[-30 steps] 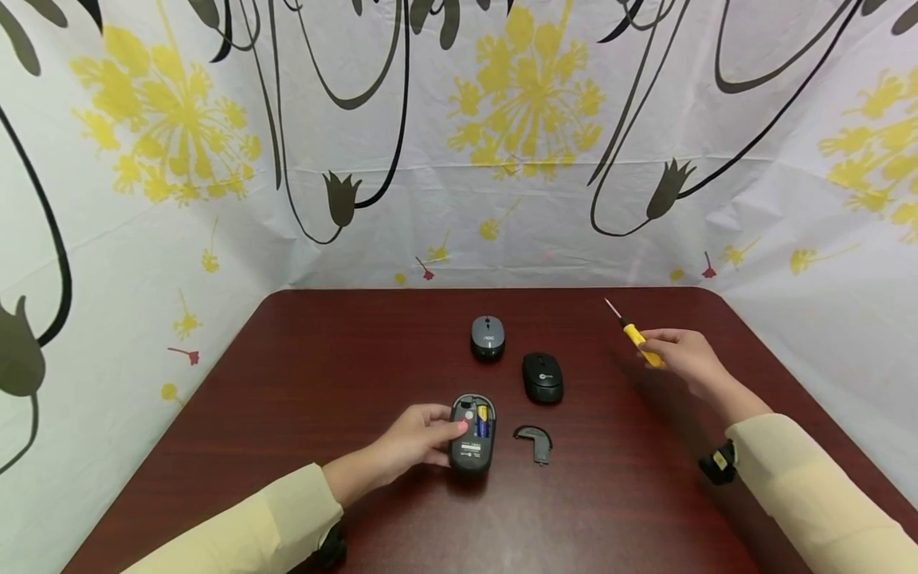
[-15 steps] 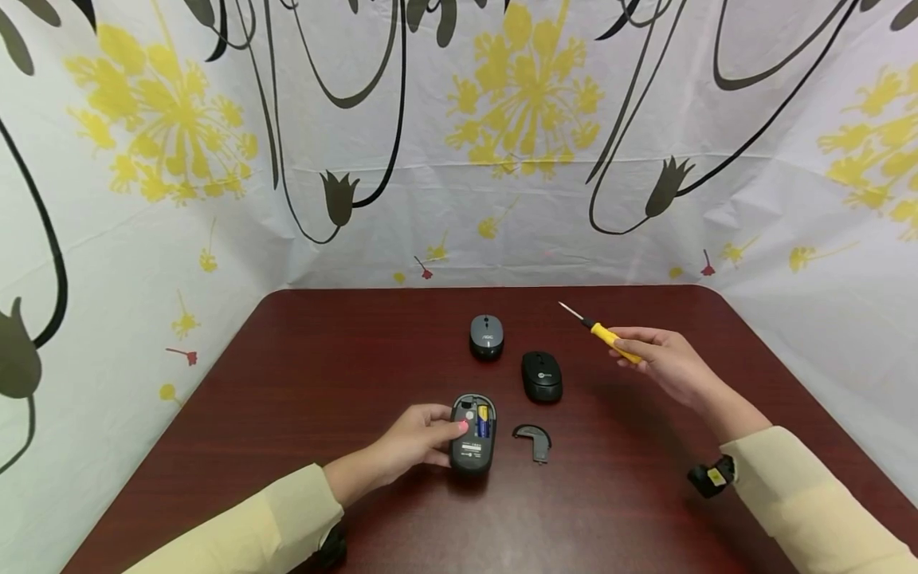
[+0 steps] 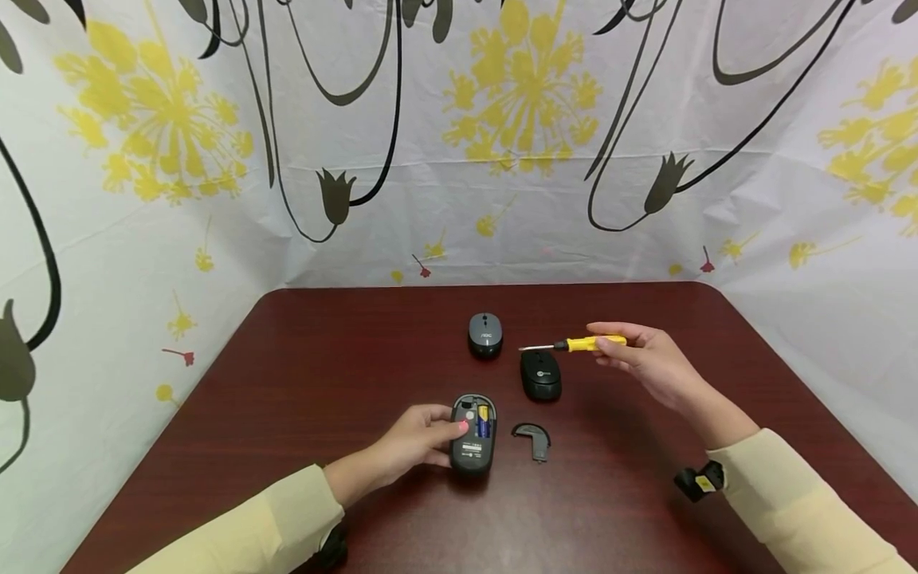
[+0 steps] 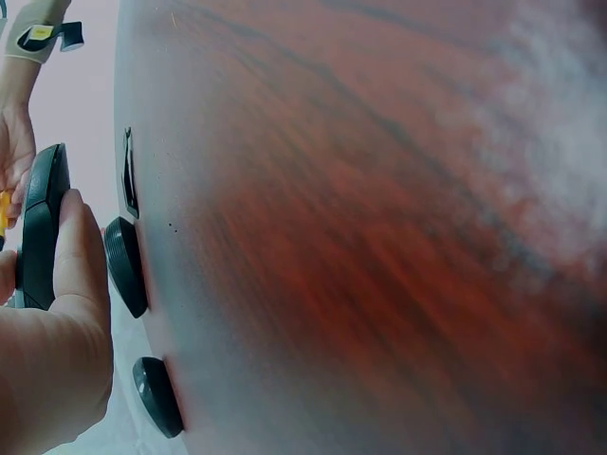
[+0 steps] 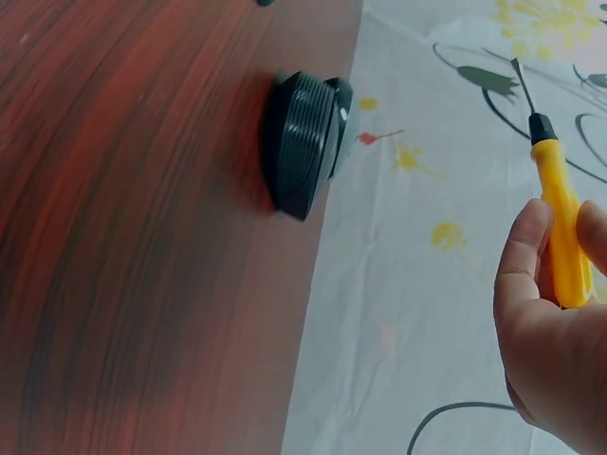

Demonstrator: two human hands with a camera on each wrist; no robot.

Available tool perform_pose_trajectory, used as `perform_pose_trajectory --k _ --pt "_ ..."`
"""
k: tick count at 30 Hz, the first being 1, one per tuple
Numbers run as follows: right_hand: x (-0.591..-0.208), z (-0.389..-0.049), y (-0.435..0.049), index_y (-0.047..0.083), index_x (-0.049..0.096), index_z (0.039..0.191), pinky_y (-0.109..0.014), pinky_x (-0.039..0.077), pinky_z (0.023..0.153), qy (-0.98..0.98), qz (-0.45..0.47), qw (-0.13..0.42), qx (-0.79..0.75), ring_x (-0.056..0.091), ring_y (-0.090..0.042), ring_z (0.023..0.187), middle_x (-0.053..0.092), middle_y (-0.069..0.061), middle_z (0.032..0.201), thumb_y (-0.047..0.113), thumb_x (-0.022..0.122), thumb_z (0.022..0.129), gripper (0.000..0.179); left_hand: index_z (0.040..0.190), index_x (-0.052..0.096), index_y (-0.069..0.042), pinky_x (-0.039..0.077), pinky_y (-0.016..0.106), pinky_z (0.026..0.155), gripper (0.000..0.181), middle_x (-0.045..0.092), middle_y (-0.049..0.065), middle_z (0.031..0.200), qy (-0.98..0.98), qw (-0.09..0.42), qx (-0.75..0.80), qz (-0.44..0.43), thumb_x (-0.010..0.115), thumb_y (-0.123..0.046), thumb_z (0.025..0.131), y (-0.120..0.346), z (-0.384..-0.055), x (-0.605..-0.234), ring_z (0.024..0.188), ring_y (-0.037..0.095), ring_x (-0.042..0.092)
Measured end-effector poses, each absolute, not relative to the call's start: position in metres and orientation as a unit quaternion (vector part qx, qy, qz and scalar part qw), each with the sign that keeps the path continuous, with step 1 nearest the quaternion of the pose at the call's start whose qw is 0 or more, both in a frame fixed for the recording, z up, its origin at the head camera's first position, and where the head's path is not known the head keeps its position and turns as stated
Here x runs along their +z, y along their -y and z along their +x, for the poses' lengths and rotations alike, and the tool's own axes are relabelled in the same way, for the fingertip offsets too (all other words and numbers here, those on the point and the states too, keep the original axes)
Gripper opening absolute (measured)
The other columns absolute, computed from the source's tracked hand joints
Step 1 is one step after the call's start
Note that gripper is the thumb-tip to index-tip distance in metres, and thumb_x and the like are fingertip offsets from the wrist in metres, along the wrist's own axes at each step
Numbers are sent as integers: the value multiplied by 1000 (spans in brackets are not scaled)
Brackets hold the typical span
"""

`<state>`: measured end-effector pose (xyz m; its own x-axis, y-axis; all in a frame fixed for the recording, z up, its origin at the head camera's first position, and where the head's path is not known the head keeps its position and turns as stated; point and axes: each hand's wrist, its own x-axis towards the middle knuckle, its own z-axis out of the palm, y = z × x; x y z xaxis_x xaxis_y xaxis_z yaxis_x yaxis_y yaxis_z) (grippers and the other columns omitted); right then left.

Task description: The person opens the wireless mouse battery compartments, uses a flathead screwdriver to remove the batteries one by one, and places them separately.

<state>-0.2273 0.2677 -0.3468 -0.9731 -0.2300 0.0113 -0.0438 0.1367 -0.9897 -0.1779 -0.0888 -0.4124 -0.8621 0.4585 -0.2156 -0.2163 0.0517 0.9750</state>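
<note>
My left hand grips a computer mouse turned underside up, thumb across its base. Its battery bay lies uncovered, and a blue and yellow battery sits inside. In the left wrist view the held mouse is seen edge-on between fingers and thumb, above the table. My right hand pinches the yellow handle of a screwdriver, its metal tip pointing left over the front of a black mouse. The right wrist view shows the screwdriver between thumb and fingers. A dark curved battery cover lies right of the held mouse.
On the dark red wooden table stand a black mouse and, farther back, a grey mouse. A white cloth with yellow flower prints hangs behind and at both sides of the table.
My right hand has moved left with the screwdriver, whose tip has swung from pointing up and away to pointing left. The left hand and its mouse have stayed in place.
</note>
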Motion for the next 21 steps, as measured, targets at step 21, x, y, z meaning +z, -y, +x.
perform_pose_trajectory --k 21 --pt "-340 -220 -227 13 63 113 -30 52 91 -674 -140 110 -717 64 -16 97 61 -8 114 0 63 93 24 124 52 14 58 40 74 42 67 21 109 -678 249 685 96 63 -16 96 89 -177 -416 92 26 67"
